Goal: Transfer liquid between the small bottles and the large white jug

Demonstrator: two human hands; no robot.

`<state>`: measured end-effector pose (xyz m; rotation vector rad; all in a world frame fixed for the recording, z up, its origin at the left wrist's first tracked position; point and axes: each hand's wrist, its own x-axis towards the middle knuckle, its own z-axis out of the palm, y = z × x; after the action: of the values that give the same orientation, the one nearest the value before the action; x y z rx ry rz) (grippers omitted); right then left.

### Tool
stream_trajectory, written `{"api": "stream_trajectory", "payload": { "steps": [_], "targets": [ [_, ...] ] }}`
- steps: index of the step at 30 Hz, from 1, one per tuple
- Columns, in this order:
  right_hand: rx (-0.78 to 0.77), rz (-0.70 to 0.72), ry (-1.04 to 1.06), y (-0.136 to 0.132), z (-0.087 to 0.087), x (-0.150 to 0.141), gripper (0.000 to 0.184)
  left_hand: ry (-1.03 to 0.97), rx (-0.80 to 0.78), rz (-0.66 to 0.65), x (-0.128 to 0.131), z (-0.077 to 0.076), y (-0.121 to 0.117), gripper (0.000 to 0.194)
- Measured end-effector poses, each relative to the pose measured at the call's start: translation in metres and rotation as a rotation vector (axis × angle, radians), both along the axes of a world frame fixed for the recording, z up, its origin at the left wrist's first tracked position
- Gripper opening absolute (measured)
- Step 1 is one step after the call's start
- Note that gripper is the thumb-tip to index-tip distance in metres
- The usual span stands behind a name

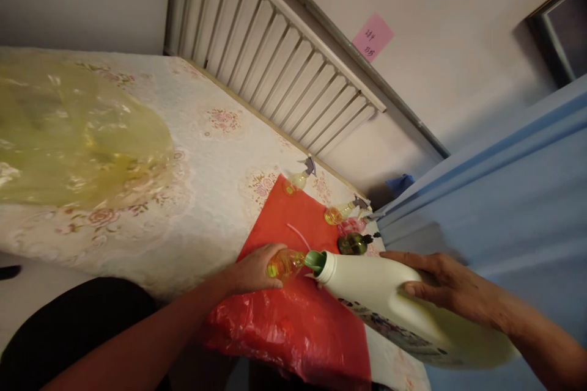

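Note:
My left hand (257, 269) is closed around a small clear bottle (288, 264) with yellowish liquid inside. My right hand (440, 284) grips a large pale green jug (380, 290), tilted so that its mouth points at the small bottle. The jug's green spout (314, 261) meets or nearly meets the bottle's neck; whether liquid is flowing I cannot tell. Under both lies a red plastic sheet (275, 226). A thin pale tube (298, 235) rests on it just beyond the bottle.
Two spray bottles (297, 182) with grey triggers stand toward the wall. Near them are a dark green pump bottle (353, 244) and a pink item (351, 226). A yellow plastic bag (82, 140) covers the left of the flowered tablecloth (211, 177). Blue curtain (504, 208) hangs right; a radiator (270, 43) lines the wall.

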<state>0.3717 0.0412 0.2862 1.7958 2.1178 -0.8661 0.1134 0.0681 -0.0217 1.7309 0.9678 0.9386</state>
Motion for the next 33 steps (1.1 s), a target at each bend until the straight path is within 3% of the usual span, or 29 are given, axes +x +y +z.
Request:
{"api": "stream_trajectory", "payload": {
  "steps": [21,33],
  "targets": [
    [0.005,0.068,-0.037,-0.0012,0.0044,-0.0067,0.058,0.015,0.011,0.005,0.0007,-0.0029,0.0007,0.075],
    [0.003,-0.001,-0.014,-0.0026,0.0033,-0.0066,0.057,0.005,-0.010,-0.011,0.0006,-0.0052,0.0016,0.079]
  ]
}}
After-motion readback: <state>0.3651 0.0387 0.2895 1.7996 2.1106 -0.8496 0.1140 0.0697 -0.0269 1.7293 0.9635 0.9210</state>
